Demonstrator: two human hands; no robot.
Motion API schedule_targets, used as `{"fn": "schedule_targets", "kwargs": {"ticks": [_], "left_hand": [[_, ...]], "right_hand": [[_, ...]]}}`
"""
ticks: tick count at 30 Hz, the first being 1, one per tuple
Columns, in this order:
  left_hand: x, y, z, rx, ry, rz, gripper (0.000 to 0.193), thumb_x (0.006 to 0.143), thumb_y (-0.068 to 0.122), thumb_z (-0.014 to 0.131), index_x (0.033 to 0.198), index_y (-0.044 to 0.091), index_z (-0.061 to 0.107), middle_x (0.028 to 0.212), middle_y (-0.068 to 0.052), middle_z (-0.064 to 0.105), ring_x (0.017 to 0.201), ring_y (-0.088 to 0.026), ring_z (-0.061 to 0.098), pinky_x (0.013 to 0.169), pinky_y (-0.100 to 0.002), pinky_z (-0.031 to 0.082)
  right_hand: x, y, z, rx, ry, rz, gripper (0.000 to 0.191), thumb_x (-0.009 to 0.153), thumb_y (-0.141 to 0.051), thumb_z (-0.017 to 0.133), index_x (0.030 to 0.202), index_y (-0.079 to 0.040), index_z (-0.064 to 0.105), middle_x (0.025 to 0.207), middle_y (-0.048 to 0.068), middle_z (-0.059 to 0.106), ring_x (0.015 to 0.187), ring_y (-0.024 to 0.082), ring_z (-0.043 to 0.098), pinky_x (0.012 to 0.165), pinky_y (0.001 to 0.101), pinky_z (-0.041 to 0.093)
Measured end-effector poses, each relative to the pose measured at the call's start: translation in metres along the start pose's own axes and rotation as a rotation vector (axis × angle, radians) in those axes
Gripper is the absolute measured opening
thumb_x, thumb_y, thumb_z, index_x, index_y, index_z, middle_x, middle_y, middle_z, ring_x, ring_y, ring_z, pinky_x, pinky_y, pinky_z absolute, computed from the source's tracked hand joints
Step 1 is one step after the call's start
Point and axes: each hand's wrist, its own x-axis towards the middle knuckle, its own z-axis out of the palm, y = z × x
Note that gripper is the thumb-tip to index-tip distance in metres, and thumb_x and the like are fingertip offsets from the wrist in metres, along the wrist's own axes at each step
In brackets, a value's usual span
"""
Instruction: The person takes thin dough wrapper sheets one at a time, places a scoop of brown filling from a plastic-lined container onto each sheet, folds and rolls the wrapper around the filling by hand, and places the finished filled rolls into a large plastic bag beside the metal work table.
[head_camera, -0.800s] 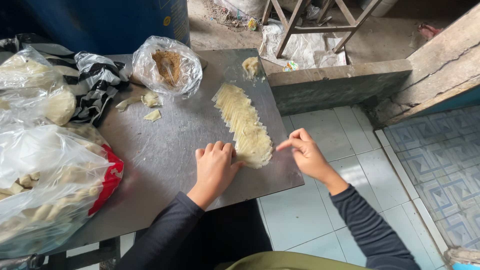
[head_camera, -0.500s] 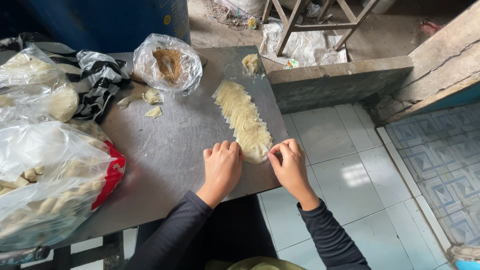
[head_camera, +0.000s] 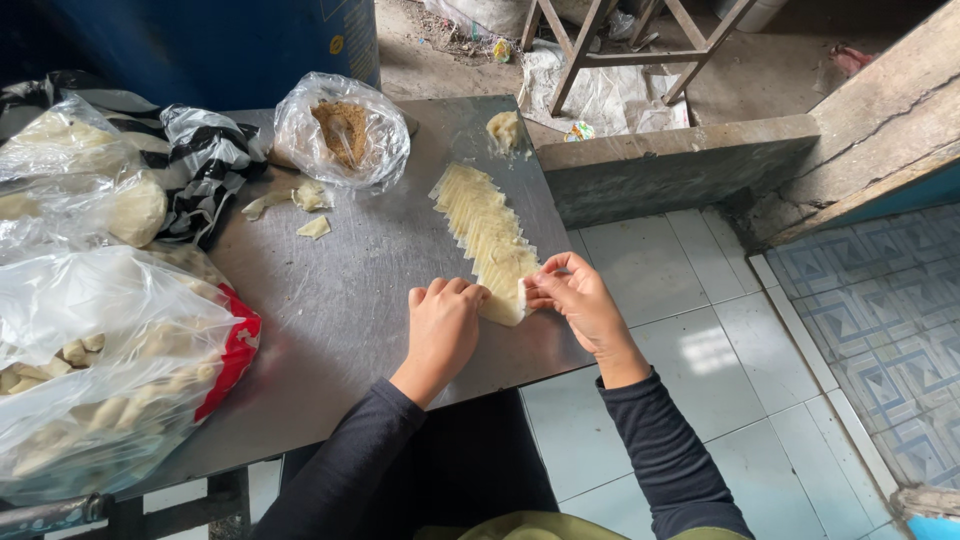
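Working the near end of a fanned row of thin pale dough wrappers on a metal table. Left hand lies knuckles-up, fingers curled down on the table, fingertips touching the near end of the row; can't tell if it actually pinches a sheet, looks more like pressing/steadying. Right hand pinches the corner of the nearest wrapper betw. thumb + fingers, edge lifted slightly.

Progress, judged from layout: row is long, overlapped sheets run from near the hands toward the far table edge, none visibly filled or folded yet, so most of the row looks untouched. Small lump of dough sits past the far end. Clear bag w/ brown crumbly filling sits upper left of the row, well apart. A few torn dough scraps lie near that bag. Big bag of finished-looking pale pieces at left edge suggests earlier batches done; contents blurry thru plastic, can't confirm.
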Motion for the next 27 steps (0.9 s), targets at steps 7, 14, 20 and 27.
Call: {"fn": "schedule_targets", "kwargs": {"ticks": [7, 14, 20, 27], "left_hand": [[0.011, -0.015, -0.009, -0.065, -0.04, 0.0, 0.015, 0.083, 0.014, 0.069, 0.088, 0.022, 0.08, 0.091, 0.004, 0.072, 0.094, -0.022, 0.062, 0.081, -0.039, 0.038], [0.024, -0.03, -0.013, -0.041, -0.199, 0.002, 0.013, 0.08, 0.016, 0.073, 0.085, 0.024, 0.081, 0.09, 0.006, 0.072, 0.096, -0.02, 0.062, 0.082, -0.039, 0.037], [0.024, -0.032, -0.018, -0.103, -0.149, 0.038, 0.007, 0.078, 0.024, 0.077, 0.083, 0.022, 0.081, 0.088, 0.005, 0.071, 0.093, -0.022, 0.061, 0.08, -0.04, 0.037], [0.024, -0.018, -0.01, -0.034, 0.0, 0.067, 0.012, 0.076, 0.027, 0.079, 0.079, 0.016, 0.073, 0.084, 0.0, 0.067, 0.094, -0.024, 0.06, 0.083, -0.041, 0.038]], "right_hand": [[-0.037, -0.009, 0.046, -1.121, 0.152, -0.729, 0.026, 0.077, -0.008, 0.079, 0.101, -0.007, 0.068, 0.108, 0.009, 0.059, 0.099, 0.026, 0.061, 0.084, 0.0384, 0.051], [-0.031, 0.007, 0.077, -1.36, 0.045, -0.736, 0.02, 0.079, -0.012, 0.081, 0.095, -0.006, 0.071, 0.1, 0.006, 0.059, 0.094, 0.028, 0.058, 0.082, 0.0422, 0.045], [-0.019, 0.022, 0.068, -1.21, 0.165, -0.737, 0.006, 0.089, -0.007, 0.07, 0.092, -0.004, 0.067, 0.103, 0.01, 0.058, 0.098, 0.028, 0.059, 0.085, 0.0375, 0.048], [0.032, 0.005, -0.005, -0.19, 0.077, -0.06, 0.01, 0.1, -0.013, 0.062, 0.103, -0.005, 0.067, 0.094, 0.001, 0.067, 0.083, 0.009, 0.059, 0.076, 0.0261, 0.048]]}}
